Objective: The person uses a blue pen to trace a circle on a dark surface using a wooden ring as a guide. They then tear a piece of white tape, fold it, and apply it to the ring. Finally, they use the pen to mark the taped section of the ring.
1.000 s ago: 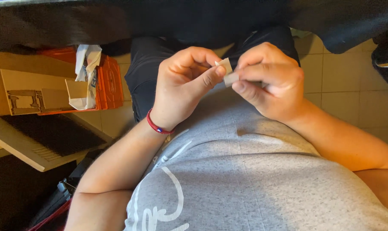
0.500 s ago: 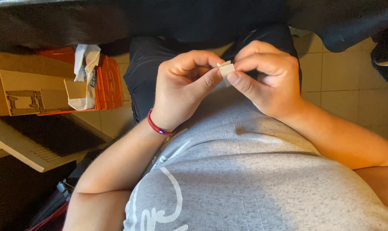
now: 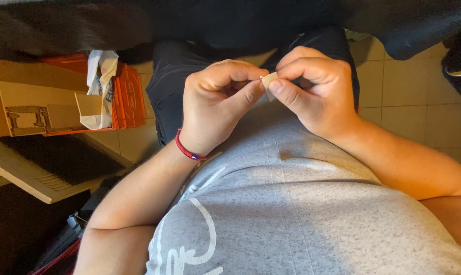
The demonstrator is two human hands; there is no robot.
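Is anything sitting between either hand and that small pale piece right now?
Nothing visible does. The left hand and the right hand both pinch the small pale piece directly, fingertips on it from either side, above the grey shirt. Most of the piece is hidden by the fingers.

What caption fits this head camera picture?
Left hand and right hand pinch a small pale paper piece together.
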